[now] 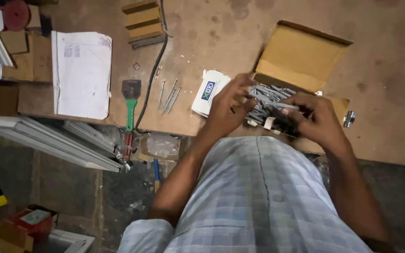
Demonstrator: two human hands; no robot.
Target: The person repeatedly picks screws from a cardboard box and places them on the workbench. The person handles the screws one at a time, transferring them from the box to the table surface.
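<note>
The counter [212,28] is a flat brown board, matt and stained in patches, its near edge running across the view above a dark floor. On its left part lies a white sheet pad [81,74], rectangular, ruled and slightly curled at the lower corner. Right of centre sits an open cardboard box [301,58], plain tan, its lid flap raised behind; it is filled with long grey metal screws [268,96] heaped in a loose tangle. Beside the box to the left lies a small white carton [207,91] bearing a blue and green square label. A scraper [130,100] with a dull steel blade and green handle lies between pad and box, overhanging the counter edge. A few loose screws [168,97] lie just right of it. The left hand [230,110] rests at the box's left end, fingers curled and partly spread over the heap. The right hand [317,119] is bent over the box's near right side, fingertips pinching one screw [282,106] drawn across the heap.
</note>
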